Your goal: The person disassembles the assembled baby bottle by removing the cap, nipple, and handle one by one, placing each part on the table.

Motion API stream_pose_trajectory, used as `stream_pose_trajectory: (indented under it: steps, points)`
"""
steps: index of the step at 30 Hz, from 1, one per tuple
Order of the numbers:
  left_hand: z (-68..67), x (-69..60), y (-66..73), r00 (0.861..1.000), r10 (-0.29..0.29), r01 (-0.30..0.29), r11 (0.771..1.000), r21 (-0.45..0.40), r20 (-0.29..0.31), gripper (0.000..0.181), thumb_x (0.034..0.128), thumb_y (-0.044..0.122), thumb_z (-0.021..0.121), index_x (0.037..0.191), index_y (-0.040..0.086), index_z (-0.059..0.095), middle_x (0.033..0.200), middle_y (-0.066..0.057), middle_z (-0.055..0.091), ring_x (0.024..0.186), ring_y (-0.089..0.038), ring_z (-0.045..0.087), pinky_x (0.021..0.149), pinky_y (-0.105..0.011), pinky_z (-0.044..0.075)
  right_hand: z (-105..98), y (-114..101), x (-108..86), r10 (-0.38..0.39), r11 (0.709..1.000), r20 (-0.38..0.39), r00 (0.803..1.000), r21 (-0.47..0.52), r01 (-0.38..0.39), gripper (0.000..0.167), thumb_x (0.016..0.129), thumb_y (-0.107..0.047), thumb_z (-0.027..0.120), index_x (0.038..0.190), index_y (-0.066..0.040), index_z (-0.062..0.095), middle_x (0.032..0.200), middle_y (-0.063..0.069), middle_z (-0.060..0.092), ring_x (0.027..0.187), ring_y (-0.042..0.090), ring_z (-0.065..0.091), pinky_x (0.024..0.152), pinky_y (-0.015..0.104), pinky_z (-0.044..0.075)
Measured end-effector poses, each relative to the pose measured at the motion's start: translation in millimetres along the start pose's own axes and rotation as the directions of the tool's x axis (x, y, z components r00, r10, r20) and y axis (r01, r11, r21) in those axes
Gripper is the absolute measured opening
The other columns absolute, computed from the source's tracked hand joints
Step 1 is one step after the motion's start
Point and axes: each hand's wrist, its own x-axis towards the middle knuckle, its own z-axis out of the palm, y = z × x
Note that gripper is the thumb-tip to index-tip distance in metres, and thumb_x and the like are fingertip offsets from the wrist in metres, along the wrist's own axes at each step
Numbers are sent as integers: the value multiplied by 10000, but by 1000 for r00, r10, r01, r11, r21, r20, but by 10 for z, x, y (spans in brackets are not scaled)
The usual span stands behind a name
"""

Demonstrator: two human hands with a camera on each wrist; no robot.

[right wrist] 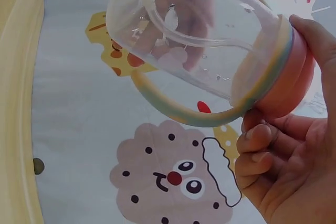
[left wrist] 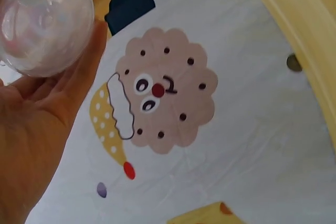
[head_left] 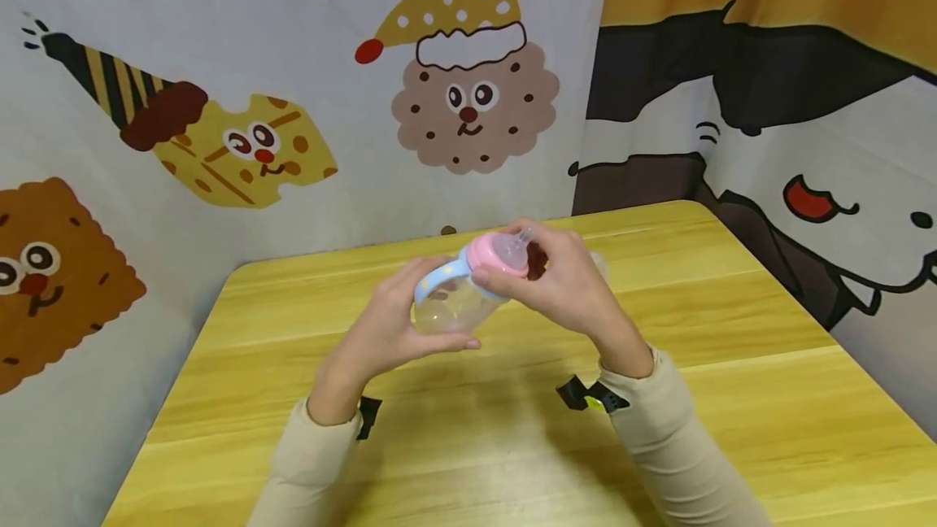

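A clear baby bottle (head_left: pixel 454 311) is held tilted above the table in the head view, with light blue handles (head_left: pixel 442 276), a pink collar (head_left: pixel 483 254) and a clear nipple pointing right. My left hand (head_left: pixel 384 324) grips the bottle's body, its thumb along the near side. Fingers and thumb of my right hand (head_left: pixel 560 279) pinch the pink collar. Seen from the left wrist, the round base of the bottle (left wrist: pixel 47 24) faces the camera. A straw tube (right wrist: pixel 205 41) runs inside the body in the right wrist view.
Under both hands is a yellow wood-grain table (head_left: pixel 468 446). Behind the right hand, a small clear item (head_left: pixel 600 264) and something dark red (head_left: pixel 537 261) show partly; their kind is hidden. Cartoon-printed curtains (head_left: pixel 351 185) hang along the table's far side.
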Motion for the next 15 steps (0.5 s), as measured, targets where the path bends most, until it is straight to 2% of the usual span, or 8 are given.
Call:
stream_pose_trajectory:
  steps: [7,12,15]
  points:
    - [84,22,-7,999,8,-9,1000,-22,-49,715,731,248,985,1354,104,665,1215,-21,742,1005,-180,732,837,-320,626,1,41,26,-46,997,13,999,70,45,320,878,-317,848,1118,-141,731,872,17,677,704,205,590,566,315,496]
    - [106,13,13,999,22,-24,999,-46,-42,691,747,296,970,1341,107,672,1230,-13,744,1006,-179,732,827,-312,627,6,47,5,-77,988,29,997,137,72,312,870,-279,852,1109,-126,723,903,29,681,722,212,608,581,321,516]
    - [93,10,25,999,18,-20,998,-54,-36,694,752,302,962,1349,107,667,1229,-16,744,993,-188,735,812,-307,630,5,47,-2,-105,985,28,994,142,100,303,867,-275,853,1102,-129,727,910,22,675,724,208,609,589,314,517]
